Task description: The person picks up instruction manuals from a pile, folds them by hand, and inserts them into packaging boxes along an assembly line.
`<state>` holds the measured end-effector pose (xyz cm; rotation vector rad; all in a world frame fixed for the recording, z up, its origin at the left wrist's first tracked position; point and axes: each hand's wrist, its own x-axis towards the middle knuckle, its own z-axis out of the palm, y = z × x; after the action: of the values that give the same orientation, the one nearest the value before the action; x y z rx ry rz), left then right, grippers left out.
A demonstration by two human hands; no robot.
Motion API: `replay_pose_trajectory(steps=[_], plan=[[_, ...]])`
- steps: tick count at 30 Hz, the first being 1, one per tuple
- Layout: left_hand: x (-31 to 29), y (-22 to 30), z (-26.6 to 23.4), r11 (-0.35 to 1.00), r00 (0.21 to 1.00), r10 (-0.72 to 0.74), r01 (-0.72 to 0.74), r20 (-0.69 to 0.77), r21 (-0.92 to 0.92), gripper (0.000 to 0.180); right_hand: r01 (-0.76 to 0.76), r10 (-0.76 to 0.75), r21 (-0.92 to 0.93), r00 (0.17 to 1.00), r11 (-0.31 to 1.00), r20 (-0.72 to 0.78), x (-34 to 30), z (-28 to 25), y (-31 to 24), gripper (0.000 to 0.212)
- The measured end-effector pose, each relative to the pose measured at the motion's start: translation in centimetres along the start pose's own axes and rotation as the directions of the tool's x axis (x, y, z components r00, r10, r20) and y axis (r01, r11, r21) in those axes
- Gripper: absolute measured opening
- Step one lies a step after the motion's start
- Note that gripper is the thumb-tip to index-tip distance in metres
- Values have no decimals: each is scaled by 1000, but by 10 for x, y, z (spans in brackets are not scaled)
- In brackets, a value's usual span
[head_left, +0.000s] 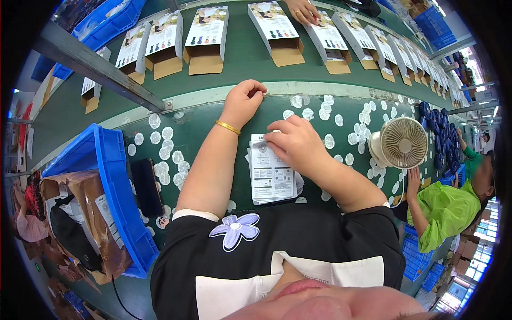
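Observation:
A stack of printed paper leaflets (274,184) lies on the green bench in front of me, its sheets slightly fanned at the edges. My right hand (296,140) rests over the stack's top end, thumb and fingers closed on the upper edge of the top leaflet. Farther forward, my left hand (245,101) is at the metal rail beside the conveyor, fingers curled and thumb pressed to the forefinger. Whatever it may hold is hidden. White cardboard boxes (207,32) with raised brown flaps stand in a row on the green conveyor (234,66) beyond.
Round white stickers (167,132) are scattered over the bench. A phone (146,186) lies left, beside a blue crate (114,186) of packaged goods. At right are a beige fan (402,143), dark blue items (438,130) and a co-worker in green (445,213). Another person's hand (303,10) touches a box.

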<state>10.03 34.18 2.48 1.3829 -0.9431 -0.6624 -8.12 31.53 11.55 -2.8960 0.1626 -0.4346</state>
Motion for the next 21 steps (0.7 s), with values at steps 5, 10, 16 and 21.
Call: replay_pose_trajectory(steps=[5, 10, 16, 21], plan=[[1, -5, 1, 999, 1000, -12, 12, -9, -47, 10, -366, 427, 413, 902, 834, -63, -2, -11, 30, 7], [2, -6, 0, 1000, 999, -18, 18, -37, 13, 10, -404, 813, 868, 582, 290, -2, -2, -14, 112, 18], [1, 0, 1, 1000, 1000, -14, 14, -24, -6, 10, -421, 912, 907, 382, 26, 151, -1, -15, 160, 15], [0, 3, 0, 1000, 1000, -15, 15, -26, -12, 10, -367, 906, 927, 362, -80, 221, 18, 5, 177, 15]])
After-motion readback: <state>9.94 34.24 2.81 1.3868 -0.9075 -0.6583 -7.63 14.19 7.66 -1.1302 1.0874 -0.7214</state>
